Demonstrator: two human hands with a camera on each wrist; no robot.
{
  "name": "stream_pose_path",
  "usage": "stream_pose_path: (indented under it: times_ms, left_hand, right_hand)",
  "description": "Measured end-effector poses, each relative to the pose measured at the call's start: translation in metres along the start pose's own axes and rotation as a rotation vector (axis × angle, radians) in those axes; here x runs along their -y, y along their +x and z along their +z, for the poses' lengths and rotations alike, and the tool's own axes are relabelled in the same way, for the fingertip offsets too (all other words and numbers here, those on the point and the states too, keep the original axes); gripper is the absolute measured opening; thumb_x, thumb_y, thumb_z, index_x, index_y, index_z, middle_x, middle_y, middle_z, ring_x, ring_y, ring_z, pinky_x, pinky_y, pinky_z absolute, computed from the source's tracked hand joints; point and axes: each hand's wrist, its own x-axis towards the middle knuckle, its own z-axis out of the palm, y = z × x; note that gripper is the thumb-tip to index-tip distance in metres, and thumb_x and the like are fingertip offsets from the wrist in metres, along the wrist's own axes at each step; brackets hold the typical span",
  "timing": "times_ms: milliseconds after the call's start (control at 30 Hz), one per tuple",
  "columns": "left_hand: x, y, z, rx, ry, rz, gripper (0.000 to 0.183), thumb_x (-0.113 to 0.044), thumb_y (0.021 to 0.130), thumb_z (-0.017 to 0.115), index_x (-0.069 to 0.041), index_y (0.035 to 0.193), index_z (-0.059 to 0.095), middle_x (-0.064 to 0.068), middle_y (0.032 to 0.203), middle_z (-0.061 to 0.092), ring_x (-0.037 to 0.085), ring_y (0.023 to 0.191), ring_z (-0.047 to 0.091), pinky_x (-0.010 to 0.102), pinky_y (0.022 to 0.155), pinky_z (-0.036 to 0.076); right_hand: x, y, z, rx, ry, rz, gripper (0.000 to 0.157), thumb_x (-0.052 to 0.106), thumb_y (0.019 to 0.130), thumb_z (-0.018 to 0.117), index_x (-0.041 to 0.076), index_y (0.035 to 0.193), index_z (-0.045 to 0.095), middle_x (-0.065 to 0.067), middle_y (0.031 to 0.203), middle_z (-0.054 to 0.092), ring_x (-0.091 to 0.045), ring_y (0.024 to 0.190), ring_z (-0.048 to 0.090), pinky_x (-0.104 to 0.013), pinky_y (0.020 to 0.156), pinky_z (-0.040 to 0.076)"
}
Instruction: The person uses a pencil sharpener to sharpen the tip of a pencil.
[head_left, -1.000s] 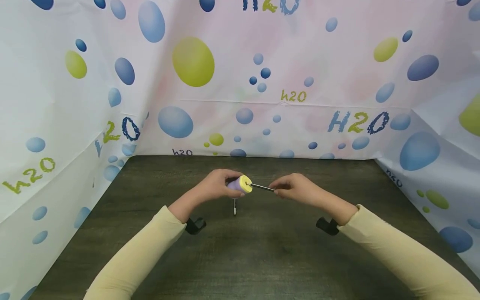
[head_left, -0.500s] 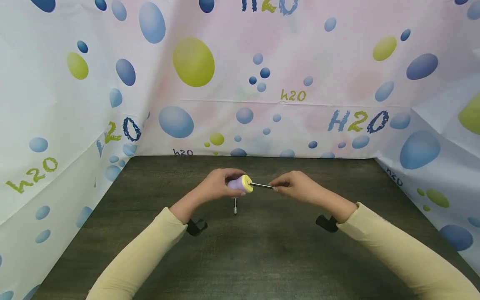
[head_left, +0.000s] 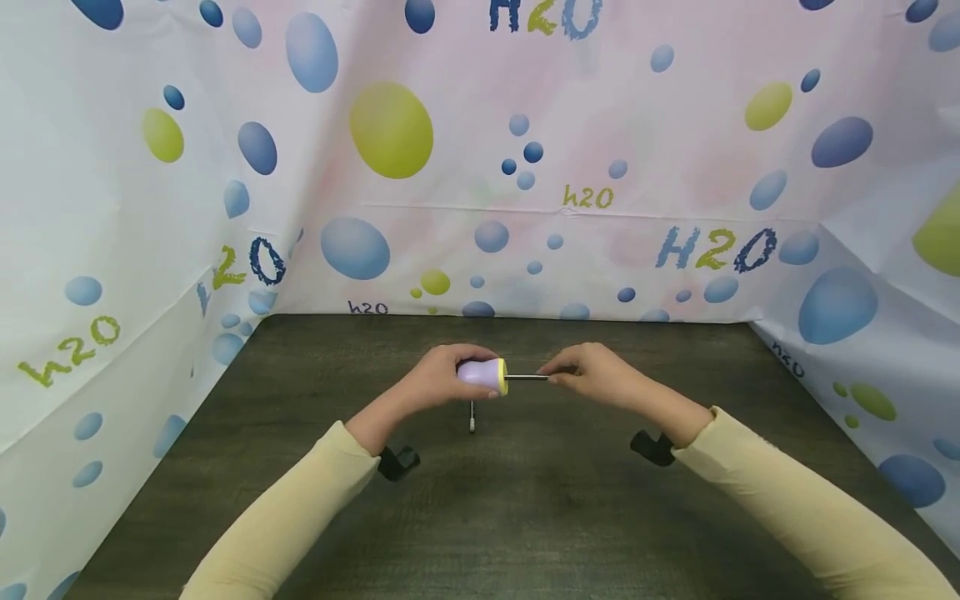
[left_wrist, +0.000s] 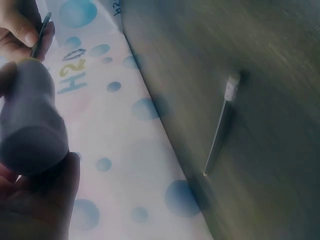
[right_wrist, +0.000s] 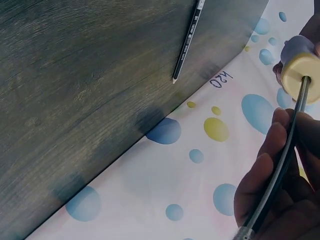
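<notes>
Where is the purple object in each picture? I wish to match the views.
Head: purple object just below centre, in the left hand.
Left wrist: purple object at the left edge, mid-height.
Right wrist: purple object at upper right.
Shared landmark: pencil lying on the table.

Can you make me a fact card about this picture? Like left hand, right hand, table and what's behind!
Left hand: grips a purple thing with a yellow end
Right hand: pinches a dark thin stick
Where they meet: the stick reaches the hole in the yellow end
Table: a dark pencil lies on it
Behind: white sheet with blue and green bubbles
</notes>
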Motion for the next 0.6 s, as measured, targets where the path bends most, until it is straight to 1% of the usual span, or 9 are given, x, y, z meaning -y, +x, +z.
stream_pose_path:
  times_ms: [167, 233, 333, 467, 600]
  left_hand:
    - [0.001, 0.002, 0.005, -0.014, -0.038, -0.028, 0.053, -0.024, 0.085, 0.082, -0.008, 0.133, 0.066, 0.016, 0.123, 0.069, 0.022, 0.096, 0.064, 0.028, 0.075, 0.053]
    - [0.001, 0.002, 0.007, -0.025, -0.051, -0.041, 0.053, -0.023, 0.085, 0.082, -0.007, 0.132, 0.066, 0.017, 0.122, 0.069, 0.023, 0.097, 0.064, 0.029, 0.076, 0.054]
    - [-0.001, 0.002, 0.009, -0.040, -0.055, -0.040, 0.052, -0.023, 0.084, 0.083, -0.006, 0.130, 0.066, 0.018, 0.120, 0.069, 0.022, 0.095, 0.064, 0.029, 0.076, 0.054]
    - [-0.004, 0.003, 0.014, -0.057, -0.061, -0.040, 0.051, -0.023, 0.083, 0.085, -0.007, 0.129, 0.068, 0.017, 0.118, 0.070, 0.020, 0.092, 0.064, 0.027, 0.074, 0.052]
    - [-0.006, 0.005, 0.017, -0.073, -0.067, -0.052, 0.050, -0.022, 0.083, 0.085, -0.007, 0.129, 0.069, 0.017, 0.117, 0.070, 0.021, 0.092, 0.064, 0.027, 0.074, 0.052]
  right_hand:
    - [0.000, 0.001, 0.002, -0.014, -0.010, -0.008, 0.023, 0.007, 0.099, 0.063, 0.000, 0.118, 0.075, -0.019, 0.117, 0.075, -0.036, 0.109, 0.070, -0.046, 0.086, 0.058]
    - [0.000, 0.001, 0.004, -0.019, -0.008, -0.008, 0.023, 0.008, 0.100, 0.063, 0.000, 0.117, 0.075, -0.019, 0.116, 0.075, -0.036, 0.109, 0.070, -0.046, 0.087, 0.058]
    - [0.000, 0.000, 0.006, -0.023, -0.002, -0.019, 0.022, 0.008, 0.100, 0.063, 0.000, 0.117, 0.075, -0.018, 0.115, 0.075, -0.035, 0.107, 0.071, -0.045, 0.086, 0.058]
    - [0.002, -0.001, 0.008, -0.038, -0.001, -0.031, 0.022, 0.006, 0.099, 0.063, -0.001, 0.116, 0.075, -0.019, 0.114, 0.075, -0.034, 0.105, 0.072, -0.044, 0.085, 0.058]
    - [0.000, 0.000, 0.009, -0.046, -0.002, -0.021, 0.022, 0.004, 0.099, 0.062, -0.002, 0.117, 0.074, -0.020, 0.115, 0.075, -0.035, 0.106, 0.072, -0.046, 0.087, 0.059]
